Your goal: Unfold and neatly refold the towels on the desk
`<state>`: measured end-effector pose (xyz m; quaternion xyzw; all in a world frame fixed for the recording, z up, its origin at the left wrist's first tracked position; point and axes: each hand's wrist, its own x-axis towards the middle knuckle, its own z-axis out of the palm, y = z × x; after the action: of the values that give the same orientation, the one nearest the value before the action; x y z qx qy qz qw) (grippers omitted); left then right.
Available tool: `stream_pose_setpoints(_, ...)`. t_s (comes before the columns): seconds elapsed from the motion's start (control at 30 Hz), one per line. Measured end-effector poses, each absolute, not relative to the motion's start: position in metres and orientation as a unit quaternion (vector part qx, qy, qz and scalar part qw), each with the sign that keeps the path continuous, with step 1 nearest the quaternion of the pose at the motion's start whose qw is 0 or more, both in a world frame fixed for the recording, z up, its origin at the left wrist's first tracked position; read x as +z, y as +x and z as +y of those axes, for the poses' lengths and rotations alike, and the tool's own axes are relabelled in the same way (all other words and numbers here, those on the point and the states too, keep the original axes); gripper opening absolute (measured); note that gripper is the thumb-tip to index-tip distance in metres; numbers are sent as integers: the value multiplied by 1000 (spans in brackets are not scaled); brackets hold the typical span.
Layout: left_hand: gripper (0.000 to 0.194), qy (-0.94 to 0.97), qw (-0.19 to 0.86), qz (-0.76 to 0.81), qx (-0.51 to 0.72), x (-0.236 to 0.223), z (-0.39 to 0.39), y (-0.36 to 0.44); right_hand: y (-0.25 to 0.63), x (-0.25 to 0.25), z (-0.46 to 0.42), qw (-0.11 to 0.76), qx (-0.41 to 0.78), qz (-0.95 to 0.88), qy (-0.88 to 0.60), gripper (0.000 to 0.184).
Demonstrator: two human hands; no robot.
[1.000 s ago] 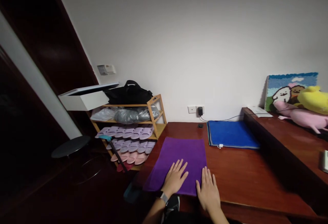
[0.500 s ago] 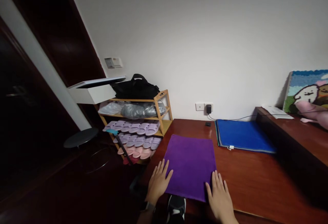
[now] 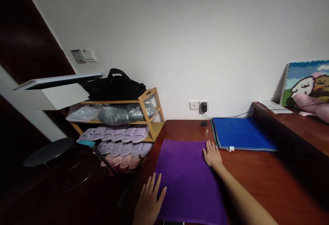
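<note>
A purple cloth lies spread flat on the reddish-brown wooden table. My left hand is open at the cloth's near left edge, fingers spread and pointing away from me. Flat on the far right corner of the cloth rests my right hand, also open, its forearm reaching in from the lower right. Neither hand grips anything. Beyond the right hand is a stack of folded-looking cloths with a blue cloth on top, a small white tag at its front edge.
A wooden shoe rack with several slippers and a black bag stands on the left. A plug sits in the wall outlet, its cable running right. A raised ledge bounds the right, holding a pink plush toy and a picture.
My right hand has slid forward along the cloth's right edge to its far corner. My left hand stays near the left edge. The view has shifted closer and to the right.
</note>
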<state>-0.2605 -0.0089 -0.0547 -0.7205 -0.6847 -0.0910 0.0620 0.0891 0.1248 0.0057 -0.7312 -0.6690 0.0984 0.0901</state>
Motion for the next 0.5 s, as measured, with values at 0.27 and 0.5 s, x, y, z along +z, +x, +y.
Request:
stream_pose_setpoints(0.27,68,-733,57,-674,-62,-9,16,-249,90,-17,130,91,98,-654,-745,73)
stream_pose_setpoints(0.5,59,-849,4,-521,-91,32,120,-118,90,-16,129,84,79,-655,-747,73)
